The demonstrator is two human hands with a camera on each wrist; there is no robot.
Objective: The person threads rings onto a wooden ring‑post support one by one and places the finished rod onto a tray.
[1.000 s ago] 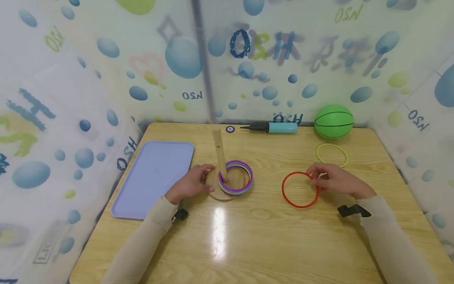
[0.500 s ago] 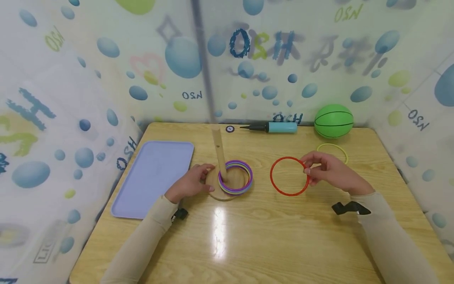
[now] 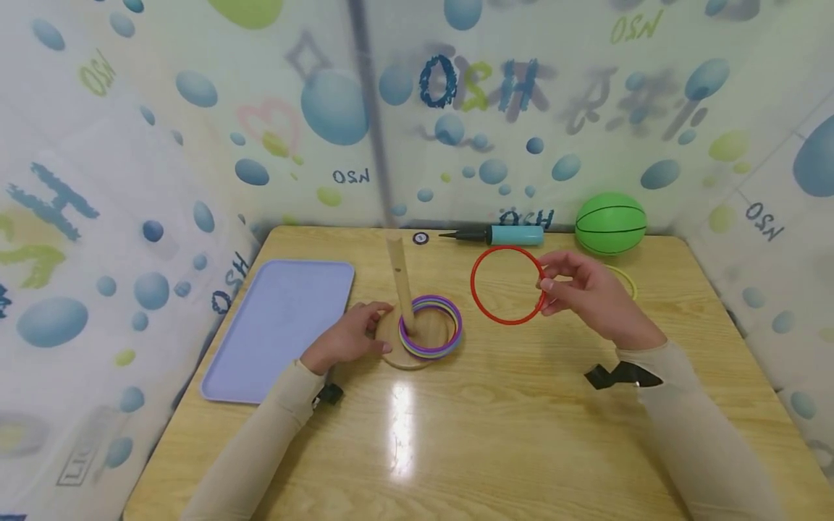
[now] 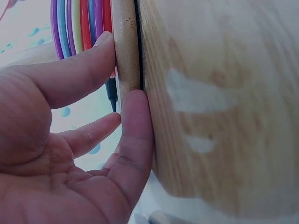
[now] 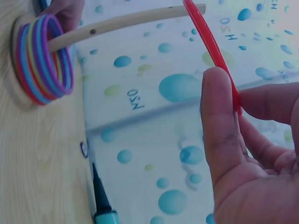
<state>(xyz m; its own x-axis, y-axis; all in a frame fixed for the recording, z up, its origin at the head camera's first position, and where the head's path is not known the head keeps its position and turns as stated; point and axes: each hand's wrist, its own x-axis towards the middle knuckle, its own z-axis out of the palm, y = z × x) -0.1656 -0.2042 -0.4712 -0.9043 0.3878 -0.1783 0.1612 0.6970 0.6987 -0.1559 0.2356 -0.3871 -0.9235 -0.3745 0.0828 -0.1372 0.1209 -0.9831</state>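
My right hand (image 3: pixel 589 297) pinches a thin red ring (image 3: pixel 510 322) between thumb and fingers, raised above the table to the right of a wooden post (image 3: pixel 399 278). The right wrist view shows the red ring (image 5: pixel 212 44) nearly edge-on, overlapping the post's tip. My left hand (image 3: pixel 348 334) holds the left rim of the round wooden base (image 3: pixel 389 334), its thumb (image 4: pixel 91 67) and fingers spread along the edge. Around the foot of the post lies a stack of purple, blue, yellow and red rings (image 5: pixel 35 60). A yellow ring (image 3: pixel 632 281) lies partly hidden behind my right hand.
A lilac tray (image 3: pixel 280 325) lies at the left of the wooden table. Along the back edge are a small round disc (image 3: pixel 420 238), a blue and black hand pump (image 3: pixel 515 235) and a green ball (image 3: pixel 610 223). Patterned fabric walls surround the table.
My right hand has lifted the red ring and carried it left and toward the back, uncovering less of the yellow ring. My left hand stays at the base.
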